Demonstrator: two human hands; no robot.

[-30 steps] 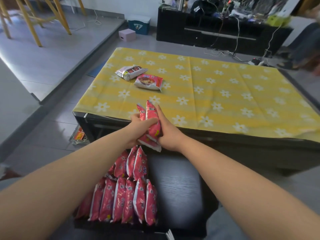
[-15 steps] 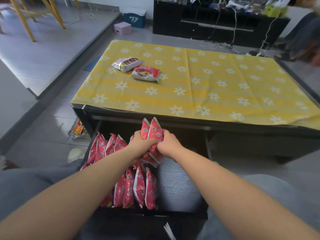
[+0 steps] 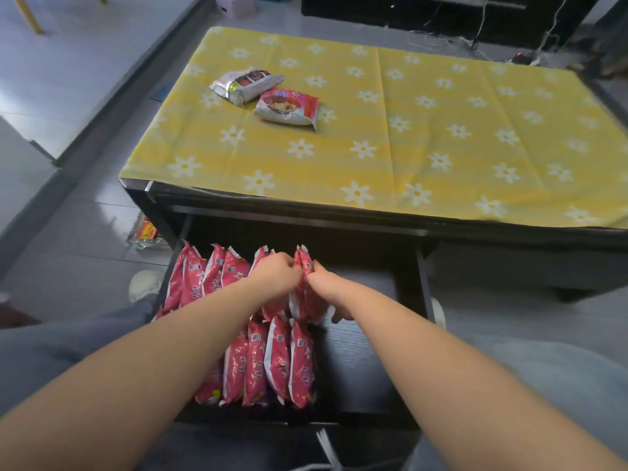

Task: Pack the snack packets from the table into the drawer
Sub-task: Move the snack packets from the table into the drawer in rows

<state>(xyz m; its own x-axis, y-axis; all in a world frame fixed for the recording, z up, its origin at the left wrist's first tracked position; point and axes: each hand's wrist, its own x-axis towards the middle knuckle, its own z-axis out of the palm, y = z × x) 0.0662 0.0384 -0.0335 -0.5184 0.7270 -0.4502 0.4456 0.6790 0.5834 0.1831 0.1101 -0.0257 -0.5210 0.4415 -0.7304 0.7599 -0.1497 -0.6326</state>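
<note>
The black drawer (image 3: 360, 355) stands pulled out under the table, with several red snack packets (image 3: 278, 365) upright in rows along its left half. My left hand (image 3: 277, 275) and my right hand (image 3: 323, 288) both grip two red packets (image 3: 304, 266), held upright at the right end of the back row inside the drawer. On the yellow flowered tablecloth (image 3: 424, 137) lie a red-and-white packet (image 3: 287, 107) and a silver packet (image 3: 246, 85), side by side at the far left.
The drawer's right half shows bare black wood. A foil packet (image 3: 146, 232) lies on the grey floor left of the table. A black TV cabinet with cables (image 3: 441, 15) stands beyond the table. My knees flank the drawer.
Both hands have carried the two red packets down from the table's front edge into the drawer, at the back row. The view has tilted downward.
</note>
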